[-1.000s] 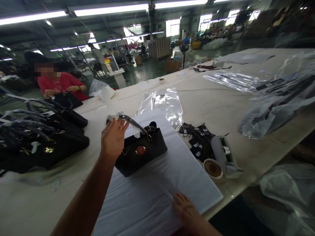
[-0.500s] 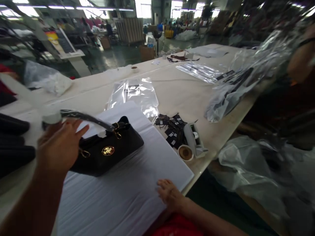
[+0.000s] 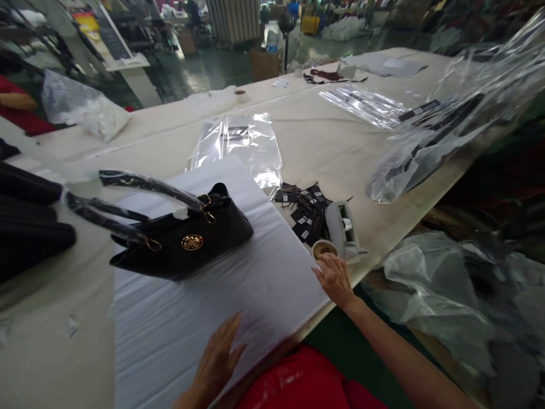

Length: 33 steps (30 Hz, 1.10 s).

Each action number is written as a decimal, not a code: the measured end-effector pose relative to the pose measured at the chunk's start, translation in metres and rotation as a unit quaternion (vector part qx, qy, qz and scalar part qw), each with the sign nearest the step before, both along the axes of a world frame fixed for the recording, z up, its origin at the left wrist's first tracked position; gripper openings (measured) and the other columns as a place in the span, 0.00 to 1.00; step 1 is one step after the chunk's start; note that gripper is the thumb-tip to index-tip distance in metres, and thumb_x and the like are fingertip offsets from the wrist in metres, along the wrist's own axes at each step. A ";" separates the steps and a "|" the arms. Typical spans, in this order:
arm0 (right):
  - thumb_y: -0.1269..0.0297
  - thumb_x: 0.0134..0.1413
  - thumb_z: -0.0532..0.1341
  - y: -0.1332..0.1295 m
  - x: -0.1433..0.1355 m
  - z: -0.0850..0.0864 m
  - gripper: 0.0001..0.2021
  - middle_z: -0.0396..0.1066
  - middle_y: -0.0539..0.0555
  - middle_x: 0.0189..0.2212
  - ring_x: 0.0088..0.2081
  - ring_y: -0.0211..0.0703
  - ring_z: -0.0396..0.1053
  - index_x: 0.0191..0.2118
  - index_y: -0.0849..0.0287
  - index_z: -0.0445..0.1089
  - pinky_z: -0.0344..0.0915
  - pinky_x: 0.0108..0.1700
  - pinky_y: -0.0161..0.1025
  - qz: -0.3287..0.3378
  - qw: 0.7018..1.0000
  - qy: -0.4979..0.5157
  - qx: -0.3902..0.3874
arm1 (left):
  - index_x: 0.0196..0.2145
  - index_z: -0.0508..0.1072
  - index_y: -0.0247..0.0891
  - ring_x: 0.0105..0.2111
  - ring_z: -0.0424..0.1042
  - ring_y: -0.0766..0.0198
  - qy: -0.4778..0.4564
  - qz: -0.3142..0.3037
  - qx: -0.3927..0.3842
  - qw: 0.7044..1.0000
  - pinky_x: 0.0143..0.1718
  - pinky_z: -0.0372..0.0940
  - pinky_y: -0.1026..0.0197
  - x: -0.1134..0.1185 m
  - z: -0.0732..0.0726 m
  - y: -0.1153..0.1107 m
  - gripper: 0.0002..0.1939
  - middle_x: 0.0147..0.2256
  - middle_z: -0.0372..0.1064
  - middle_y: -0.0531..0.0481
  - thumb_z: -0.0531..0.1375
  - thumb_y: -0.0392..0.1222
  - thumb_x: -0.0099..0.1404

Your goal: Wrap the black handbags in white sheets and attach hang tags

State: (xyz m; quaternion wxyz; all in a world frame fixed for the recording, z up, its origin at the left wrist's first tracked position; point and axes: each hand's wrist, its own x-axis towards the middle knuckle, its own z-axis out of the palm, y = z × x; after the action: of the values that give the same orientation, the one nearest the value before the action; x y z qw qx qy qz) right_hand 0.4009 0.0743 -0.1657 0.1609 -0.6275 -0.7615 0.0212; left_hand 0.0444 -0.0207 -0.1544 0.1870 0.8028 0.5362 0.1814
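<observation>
A black handbag [image 3: 208,238] with a round gold emblem stands on a padded white sheet [image 3: 255,295]. Its two handles [image 3: 145,184], wrapped in clear plastic, point up and to the left. Over the near part of the sheet is my left hand [image 3: 219,352], fingers stretched out and holding nothing. My right hand [image 3: 334,278] reaches to a roll of tape [image 3: 322,247] at the sheet's right corner; its fingers are spread at the roll's near edge. Whether they touch the roll I cannot tell. Behind the roll lie a pile of black tags [image 3: 309,213] and a small open box [image 3: 343,227].
Clear plastic bags [image 3: 242,147] lie beyond the sheet, and more plastic [image 3: 430,136] heaps along the right. Black bags [image 3: 29,221] sit at the left. Another person's red sleeve [image 3: 21,102] shows at far left. Crumpled plastic [image 3: 430,284] fills the space below the table's right edge.
My left hand has left the handbag's handles and come down toward me over the sheet. My right hand has moved forward and right to the tape roll. The handles now stand uncovered.
</observation>
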 end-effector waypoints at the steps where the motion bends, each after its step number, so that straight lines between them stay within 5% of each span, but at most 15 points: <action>1: 0.60 0.62 0.49 -0.009 -0.006 0.004 0.16 0.67 0.61 0.48 0.54 0.52 0.58 0.46 0.61 0.69 0.55 0.54 0.51 0.063 0.998 0.004 -0.015 | 0.57 0.61 0.42 0.50 0.68 0.53 0.037 -0.022 0.012 0.999 0.46 0.69 0.52 0.004 -0.010 -0.013 0.24 0.52 0.66 0.42 0.53 0.43 0.62; 4: 0.56 0.60 0.53 -0.037 -0.031 0.007 0.17 0.63 0.58 0.54 0.57 0.50 0.55 0.52 0.55 0.65 0.51 0.58 0.51 0.247 0.966 -0.001 -0.080 | 0.60 0.55 0.38 0.53 0.63 0.50 0.117 -0.027 0.040 0.992 0.48 0.67 0.49 0.016 -0.022 -0.036 0.27 0.55 0.62 0.38 0.52 0.42 0.63; 6: 0.52 0.58 0.54 -0.049 -0.048 0.003 0.21 0.59 0.57 0.58 0.60 0.51 0.51 0.55 0.54 0.62 0.48 0.59 0.54 0.302 0.947 -0.012 -0.110 | 0.60 0.54 0.35 0.55 0.62 0.50 0.141 -0.005 0.053 0.989 0.48 0.66 0.49 0.021 -0.021 -0.040 0.27 0.55 0.61 0.36 0.51 0.43 0.64; 17: 0.50 0.57 0.54 -0.021 -0.082 -0.008 0.25 0.56 0.63 0.59 0.60 0.56 0.52 0.56 0.59 0.61 0.49 0.59 0.57 0.309 0.944 -0.026 -0.116 | 0.57 0.57 0.32 0.55 0.60 0.47 0.145 0.010 0.028 0.989 0.50 0.63 0.46 0.046 -0.009 -0.031 0.29 0.54 0.60 0.34 0.57 0.43 0.59; 22: 0.50 0.58 0.53 -0.011 -0.091 -0.001 0.24 0.58 0.62 0.58 0.58 0.55 0.54 0.54 0.59 0.64 0.52 0.57 0.55 0.292 0.947 -0.016 -0.134 | 0.38 0.71 0.36 0.49 0.65 0.50 0.139 0.041 0.048 0.988 0.46 0.64 0.47 0.057 -0.009 -0.011 0.11 0.49 0.65 0.36 0.54 0.31 0.58; 25: 0.48 0.58 0.52 -0.008 -0.092 0.008 0.24 0.60 0.62 0.56 0.56 0.55 0.57 0.53 0.59 0.65 0.54 0.56 0.53 0.280 0.947 -0.006 -0.155 | 0.29 0.70 0.37 0.45 0.67 0.53 0.135 0.070 0.077 0.985 0.41 0.66 0.51 0.055 -0.006 -0.001 0.12 0.44 0.68 0.39 0.50 0.26 0.58; 29: 0.40 0.48 0.57 -0.010 -0.090 0.020 0.36 0.59 0.66 0.56 0.56 0.58 0.56 0.55 0.63 0.62 0.52 0.56 0.54 0.313 0.936 0.012 -0.162 | 0.29 0.68 0.36 0.39 0.68 0.57 0.131 0.104 0.121 0.979 0.38 0.67 0.54 0.051 0.005 0.008 0.12 0.39 0.69 0.41 0.48 0.26 0.60; 31: 0.44 0.45 0.62 -0.010 -0.093 0.025 0.39 0.57 0.67 0.57 0.57 0.59 0.54 0.58 0.63 0.57 0.48 0.58 0.55 0.336 0.932 0.012 -0.137 | 0.29 0.67 0.36 0.38 0.68 0.57 0.131 0.117 0.148 0.973 0.37 0.66 0.55 0.049 0.015 0.013 0.12 0.37 0.69 0.42 0.48 0.27 0.61; 33: 0.58 0.50 0.62 -0.005 -0.100 0.033 0.30 0.61 0.64 0.55 0.55 0.55 0.57 0.58 0.61 0.57 0.48 0.57 0.53 0.340 0.935 0.020 -0.098 | 0.30 0.67 0.36 0.37 0.69 0.58 0.133 0.131 0.175 0.967 0.37 0.66 0.56 0.046 0.029 0.021 0.11 0.38 0.69 0.41 0.47 0.27 0.62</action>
State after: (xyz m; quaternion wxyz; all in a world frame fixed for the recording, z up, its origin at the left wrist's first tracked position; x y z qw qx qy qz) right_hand 0.3005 0.0695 -0.1328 0.0967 -0.3435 -0.9200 0.1620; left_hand 0.0900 0.0001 -0.1253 -0.0551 0.7626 0.6168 0.1868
